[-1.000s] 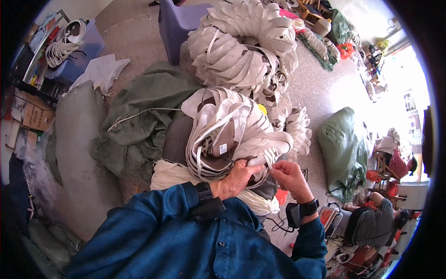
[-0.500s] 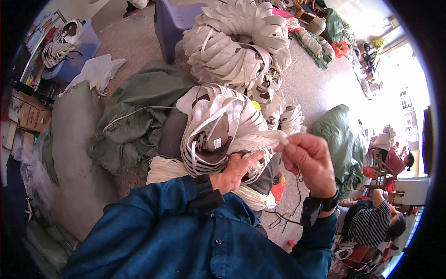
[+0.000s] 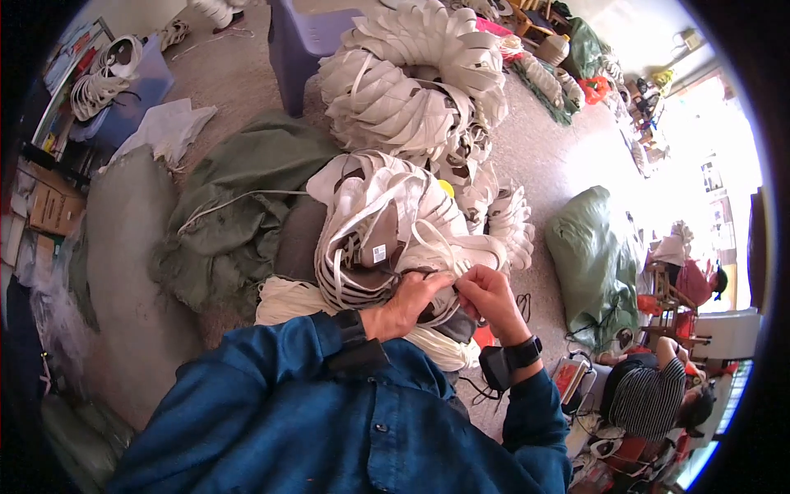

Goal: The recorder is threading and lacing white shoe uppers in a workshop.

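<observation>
A stack of white shoe uppers with brown linings lies across my lap. My left hand is closed on the near edge of one upper, its thumb pressing on top. Close beside it, my right hand pinches a white shoelace at that upper; the fingertips hide the lace's end. A loop of white lace stands up just beyond my hands. Hanks of white laces lie under the stack, near my left forearm.
A large ring of white uppers stands ahead, beside a purple plastic stool. Green sacking and a grey sack are at left. A full green sack stands right, and a person in stripes sits beyond it.
My right hand has come down and left, from raised at the right to close beside my left hand. A lace loop now stands above the uppers. My left hand stays on the upper.
</observation>
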{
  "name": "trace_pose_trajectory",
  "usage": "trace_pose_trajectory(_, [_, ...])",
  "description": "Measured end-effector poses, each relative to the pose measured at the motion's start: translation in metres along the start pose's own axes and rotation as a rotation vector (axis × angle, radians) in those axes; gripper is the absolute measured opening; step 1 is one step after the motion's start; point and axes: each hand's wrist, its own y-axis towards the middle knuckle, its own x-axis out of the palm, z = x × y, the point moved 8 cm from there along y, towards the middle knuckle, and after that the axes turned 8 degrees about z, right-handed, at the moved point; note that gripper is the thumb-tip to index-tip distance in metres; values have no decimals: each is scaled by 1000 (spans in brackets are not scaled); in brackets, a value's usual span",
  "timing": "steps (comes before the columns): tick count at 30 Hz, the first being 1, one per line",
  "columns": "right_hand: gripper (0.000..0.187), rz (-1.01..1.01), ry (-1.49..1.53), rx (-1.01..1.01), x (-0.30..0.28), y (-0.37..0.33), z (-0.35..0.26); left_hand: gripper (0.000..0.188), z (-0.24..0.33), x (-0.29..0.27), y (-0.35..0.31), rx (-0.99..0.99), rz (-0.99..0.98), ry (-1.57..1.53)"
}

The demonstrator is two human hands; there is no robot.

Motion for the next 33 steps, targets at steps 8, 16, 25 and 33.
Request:
trace_pose_trajectory(8, [13, 68, -135, -168, -6, -18, -5, 30, -34, 15, -7, -661, 305, -806])
trace_pose_trajectory(16, [12, 182, 137, 78, -64, -78, 80, 29, -42, 23, -8, -689, 304, -864])
trace_pose_trajectory(25, [20, -23, -440, 46, -61, -70, 116, 33, -41, 25, -7, -682, 264, -916])
trace_pose_trajectory(33, [14, 176, 255, -495, -48, -36, -94, 34, -26, 14, -10, -673, 206, -929])
